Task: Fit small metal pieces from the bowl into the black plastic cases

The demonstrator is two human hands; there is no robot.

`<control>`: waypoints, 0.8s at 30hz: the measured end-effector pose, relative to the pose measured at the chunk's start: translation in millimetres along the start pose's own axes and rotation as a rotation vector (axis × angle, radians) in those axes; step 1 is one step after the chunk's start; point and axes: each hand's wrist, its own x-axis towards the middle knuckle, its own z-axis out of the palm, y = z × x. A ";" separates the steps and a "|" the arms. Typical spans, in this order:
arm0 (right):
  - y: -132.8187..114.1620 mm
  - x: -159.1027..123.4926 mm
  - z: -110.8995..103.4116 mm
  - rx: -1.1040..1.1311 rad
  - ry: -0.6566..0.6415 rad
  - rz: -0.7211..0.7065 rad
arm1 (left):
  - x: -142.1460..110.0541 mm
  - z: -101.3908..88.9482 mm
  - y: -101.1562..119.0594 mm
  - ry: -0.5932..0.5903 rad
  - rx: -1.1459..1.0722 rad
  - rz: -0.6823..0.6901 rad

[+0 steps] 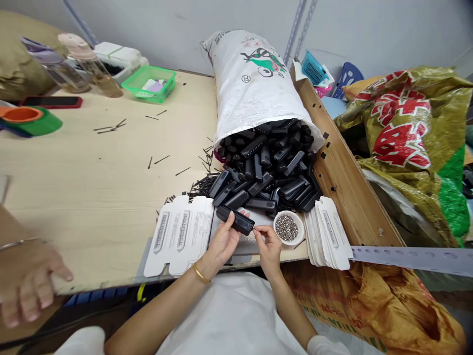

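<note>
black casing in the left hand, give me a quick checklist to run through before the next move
1. Black casing held: ok, in the left hand.
2. Right hand in position: ok, fingertips at the casing's right end.
3. Small part pinched in those fingertips: cannot tell, too small to make out.
4. White bowl of small metal pieces close by: ok, just beside the right hand.
5. Free space behind the casing: not ok, the pile of black casings crowds it.
6. Co-worker's hand out of the way: ok, far left.
</note>
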 end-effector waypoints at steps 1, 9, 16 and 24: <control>0.8 -1.3 1.4 0.006 0.014 0.013 | 0.3 -0.1 -0.4 -0.002 -0.001 0.006; -4.3 -3.0 3.3 -0.062 0.062 -0.100 | -0.7 -4.7 -3.3 -0.033 -0.018 0.031; 12.5 -14.3 14.7 -0.108 0.140 -0.273 | -2.2 -6.7 -7.4 -0.055 0.085 0.098; 17.5 -16.2 -23.8 -0.004 0.221 0.033 | -13.7 -38.6 0.0 -0.690 0.835 0.607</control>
